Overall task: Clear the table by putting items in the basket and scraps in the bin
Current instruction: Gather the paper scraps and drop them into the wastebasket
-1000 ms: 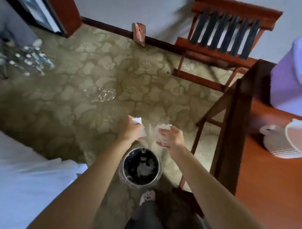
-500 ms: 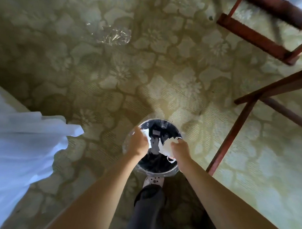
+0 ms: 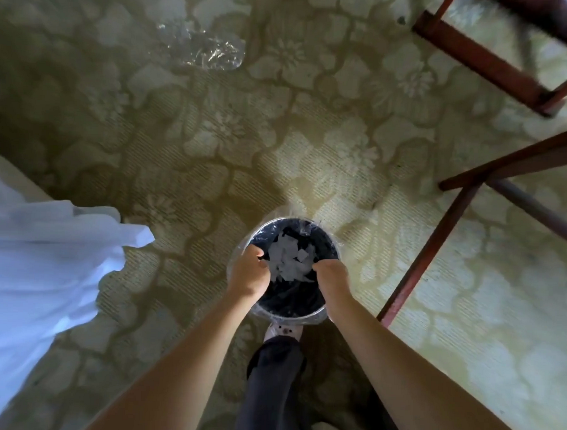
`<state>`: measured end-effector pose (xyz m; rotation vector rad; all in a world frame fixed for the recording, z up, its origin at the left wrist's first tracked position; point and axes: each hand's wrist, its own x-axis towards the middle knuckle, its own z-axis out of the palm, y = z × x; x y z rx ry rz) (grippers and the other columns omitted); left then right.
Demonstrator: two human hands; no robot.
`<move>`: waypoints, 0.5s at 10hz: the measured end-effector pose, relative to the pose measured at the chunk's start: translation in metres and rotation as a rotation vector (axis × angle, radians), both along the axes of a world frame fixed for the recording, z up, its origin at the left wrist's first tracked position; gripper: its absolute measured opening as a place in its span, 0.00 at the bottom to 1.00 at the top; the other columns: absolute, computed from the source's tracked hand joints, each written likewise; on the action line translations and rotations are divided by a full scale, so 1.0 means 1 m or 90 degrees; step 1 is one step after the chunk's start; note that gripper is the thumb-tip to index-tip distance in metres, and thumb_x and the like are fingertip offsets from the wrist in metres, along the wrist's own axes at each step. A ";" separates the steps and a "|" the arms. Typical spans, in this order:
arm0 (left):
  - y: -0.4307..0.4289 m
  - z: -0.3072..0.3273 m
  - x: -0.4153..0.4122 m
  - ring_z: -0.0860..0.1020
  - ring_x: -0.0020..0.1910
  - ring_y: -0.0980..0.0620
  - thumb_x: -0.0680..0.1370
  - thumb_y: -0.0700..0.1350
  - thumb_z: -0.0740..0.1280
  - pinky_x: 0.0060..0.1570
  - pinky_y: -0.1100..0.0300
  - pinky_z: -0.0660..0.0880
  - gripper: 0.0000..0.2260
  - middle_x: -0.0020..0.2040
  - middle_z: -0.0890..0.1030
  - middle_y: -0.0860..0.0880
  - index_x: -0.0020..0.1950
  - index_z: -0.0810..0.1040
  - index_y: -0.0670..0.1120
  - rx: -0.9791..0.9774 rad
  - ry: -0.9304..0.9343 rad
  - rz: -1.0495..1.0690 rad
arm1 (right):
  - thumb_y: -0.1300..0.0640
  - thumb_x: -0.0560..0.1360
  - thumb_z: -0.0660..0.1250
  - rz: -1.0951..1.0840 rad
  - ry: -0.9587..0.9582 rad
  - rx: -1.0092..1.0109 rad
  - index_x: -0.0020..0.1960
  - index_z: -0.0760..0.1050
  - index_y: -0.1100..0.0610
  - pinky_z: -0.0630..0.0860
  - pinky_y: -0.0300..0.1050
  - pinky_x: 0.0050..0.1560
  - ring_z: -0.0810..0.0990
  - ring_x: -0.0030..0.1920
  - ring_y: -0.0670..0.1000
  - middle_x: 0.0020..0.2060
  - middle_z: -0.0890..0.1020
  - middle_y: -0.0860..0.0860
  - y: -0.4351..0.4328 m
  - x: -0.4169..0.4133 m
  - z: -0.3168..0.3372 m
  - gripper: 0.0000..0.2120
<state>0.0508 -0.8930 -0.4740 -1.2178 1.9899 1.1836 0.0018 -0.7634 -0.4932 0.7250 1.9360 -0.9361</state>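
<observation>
A round bin [image 3: 334, 248] with a dark liner stands on the carpet just in front of my foot. Both my hands hang over its mouth. My left hand [image 3: 249, 271] is at the left rim and my right hand [image 3: 331, 276] at the right rim, fingers pointing down and loosely bent. White paper scraps [image 3: 287, 260] lie loose and blurred between the two hands, inside the bin's opening. Neither hand plainly grips any of them. The basket and the table top are out of view.
Red-brown wooden table legs [image 3: 428, 252] and a chair rail [image 3: 480, 61] stand to the right. White bedding [image 3: 43, 258] hangs at the left. A crumpled clear plastic wrapper [image 3: 204, 51] lies on the patterned carpet farther ahead.
My view tipped down and closer to the bin. Both hands went from holding paper above the bin to its mouth, and the scraps now sit loose between them.
</observation>
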 end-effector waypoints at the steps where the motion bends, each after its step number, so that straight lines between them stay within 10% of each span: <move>1: 0.012 0.056 -0.023 0.79 0.54 0.41 0.78 0.38 0.58 0.56 0.45 0.77 0.11 0.58 0.78 0.40 0.58 0.74 0.43 0.022 0.054 0.041 | 0.62 0.76 0.58 -0.052 0.045 -0.039 0.52 0.76 0.62 0.73 0.52 0.56 0.73 0.47 0.54 0.39 0.75 0.52 0.003 -0.006 0.053 0.10; 2: 0.022 0.130 -0.043 0.79 0.55 0.44 0.79 0.39 0.58 0.58 0.46 0.76 0.10 0.58 0.78 0.43 0.57 0.74 0.44 0.068 0.126 0.048 | 0.62 0.76 0.56 -0.048 0.125 -0.029 0.43 0.72 0.54 0.75 0.50 0.49 0.74 0.45 0.52 0.41 0.75 0.51 0.004 -0.017 0.129 0.08; 5: 0.066 0.354 -0.073 0.79 0.52 0.51 0.79 0.39 0.59 0.56 0.55 0.76 0.09 0.54 0.81 0.49 0.53 0.77 0.45 0.069 0.354 -0.077 | 0.64 0.77 0.59 0.066 0.471 -0.031 0.60 0.73 0.61 0.69 0.22 0.37 0.76 0.48 0.48 0.55 0.78 0.53 0.076 -0.017 0.366 0.13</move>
